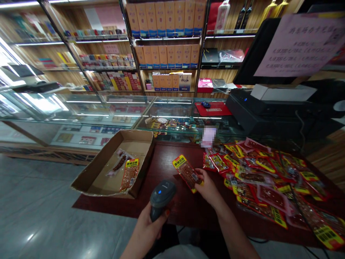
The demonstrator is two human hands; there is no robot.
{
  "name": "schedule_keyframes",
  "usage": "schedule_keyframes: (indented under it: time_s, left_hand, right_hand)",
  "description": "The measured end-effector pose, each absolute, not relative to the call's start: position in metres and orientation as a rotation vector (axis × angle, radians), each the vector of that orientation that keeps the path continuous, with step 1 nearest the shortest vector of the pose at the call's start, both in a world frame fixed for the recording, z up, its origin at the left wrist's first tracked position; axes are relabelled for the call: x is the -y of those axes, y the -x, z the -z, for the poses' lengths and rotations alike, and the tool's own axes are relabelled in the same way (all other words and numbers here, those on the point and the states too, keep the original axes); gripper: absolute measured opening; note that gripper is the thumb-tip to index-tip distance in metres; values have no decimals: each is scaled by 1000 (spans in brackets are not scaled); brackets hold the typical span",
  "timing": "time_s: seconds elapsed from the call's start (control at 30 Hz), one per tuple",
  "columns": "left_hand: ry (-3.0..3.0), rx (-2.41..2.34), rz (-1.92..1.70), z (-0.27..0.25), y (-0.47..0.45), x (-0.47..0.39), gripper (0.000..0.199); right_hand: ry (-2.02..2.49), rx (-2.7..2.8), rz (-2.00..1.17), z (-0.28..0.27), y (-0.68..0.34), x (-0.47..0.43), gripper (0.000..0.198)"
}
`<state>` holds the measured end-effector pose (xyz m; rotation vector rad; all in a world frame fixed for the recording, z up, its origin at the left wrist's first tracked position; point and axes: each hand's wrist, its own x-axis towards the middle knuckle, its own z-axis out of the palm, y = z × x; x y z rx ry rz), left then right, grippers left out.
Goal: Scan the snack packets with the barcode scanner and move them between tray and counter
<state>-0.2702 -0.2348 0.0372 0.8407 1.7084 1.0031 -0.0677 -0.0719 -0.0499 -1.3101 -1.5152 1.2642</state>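
Wrapped round the handle of a dark barcode scanner [162, 193], my left hand [151, 225] is low in the middle of the view. A small blue light shows on the scanner's top. My right hand [207, 187] grips the lower right end of a flat snack packet [185, 171] with a yellow top and brown contents, tilted above the dark red table [165, 158]. To the left, a cardboard box [94, 181] holds a similar yellow-topped packet [130, 173] and a clear packet of dark pieces [118, 163]. Many snack packets [258, 172] are piled right of my right hand.
Behind the table stand glass display cases [107, 104] and stocked shelves [167, 41]. A monitor with a pink notice [299, 46] rises at the right over a black till [248, 111]. A mouse [206, 104] lies on a red mat [215, 109]. A black cable crosses the packets.
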Motion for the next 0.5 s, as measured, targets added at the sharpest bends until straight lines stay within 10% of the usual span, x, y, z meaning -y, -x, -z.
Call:
schedule_keyframes:
  time_s: [0.5]
  left_hand:
    - [-869, -1596, -910, -54, 264, 237, 45]
  right_hand:
    - [1231, 1117, -1372, 53, 75, 72, 39]
